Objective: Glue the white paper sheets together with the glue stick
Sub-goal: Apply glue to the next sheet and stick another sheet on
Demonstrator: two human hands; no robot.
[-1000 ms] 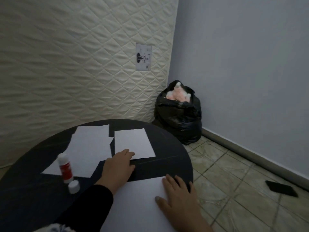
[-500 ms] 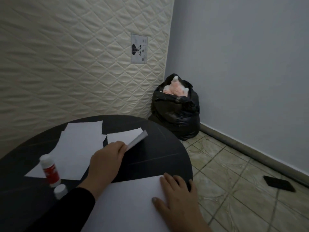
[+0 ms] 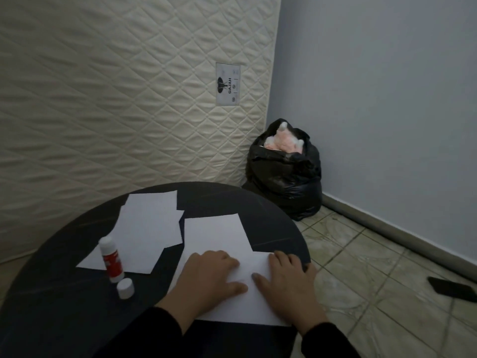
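Down at the bottom middle of the frame, both hands lie flat on white paper on the round black table (image 3: 271, 223). The left hand (image 3: 209, 276) rests with fingers spread on the near sheet (image 3: 247, 301). The right hand (image 3: 286, 280) presses flat just beside it, close to the table's right edge. The small sheet (image 3: 214, 233) lies above the hands, its bottom edge overlapping the near sheet. A pile of sheets (image 3: 147, 228) sits to the left, with bare table between its corners. The glue stick (image 3: 111, 258) stands upright at the lower left, touching the pile's near edge. Its white cap (image 3: 125, 288) sits on the table just below it. Past the table's right edge is tiled floor, with a black bag (image 3: 284, 187) in the corner.
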